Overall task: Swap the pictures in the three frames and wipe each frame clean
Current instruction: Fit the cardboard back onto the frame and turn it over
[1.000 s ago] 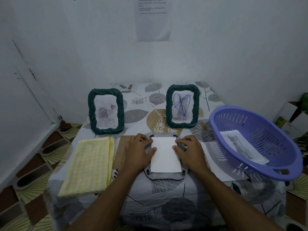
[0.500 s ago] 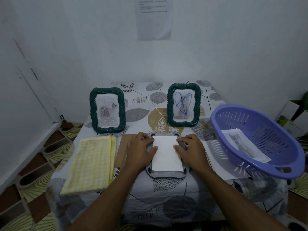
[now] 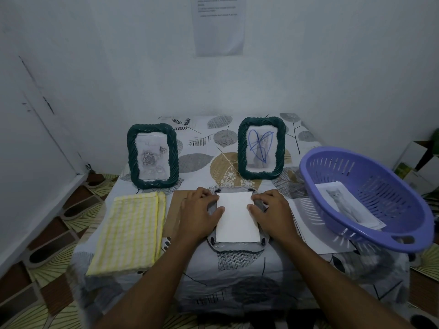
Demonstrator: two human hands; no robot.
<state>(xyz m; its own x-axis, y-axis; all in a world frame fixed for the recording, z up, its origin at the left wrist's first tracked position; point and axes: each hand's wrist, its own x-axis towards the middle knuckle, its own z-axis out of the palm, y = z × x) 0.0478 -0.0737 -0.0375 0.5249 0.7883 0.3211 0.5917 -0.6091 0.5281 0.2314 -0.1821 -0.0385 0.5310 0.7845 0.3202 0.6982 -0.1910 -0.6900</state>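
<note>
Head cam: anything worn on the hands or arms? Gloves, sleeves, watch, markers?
Nothing worn. The left hand and right hand are ungloved, with no rings visible. The left forearm and right forearm are bare down to the image edge: no sleeves, watch, bands, markers or cables in view.

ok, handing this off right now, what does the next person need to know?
Left hand: open, pressing the left edge of the white sheet. Right hand: open, pressing its right edge.
The sheet lies blank side up in the face-down frame, front centre, back off. The brown backing board lies partly under the left hand.
Roses frame and scribbled frame stand upright behind. Yellow cloth folded at left. Cat picture in the purple basket at right.
Done: one frame opened, sheet laid in.
Left: refit backing, wipe, then probably both standing frames.
</note>
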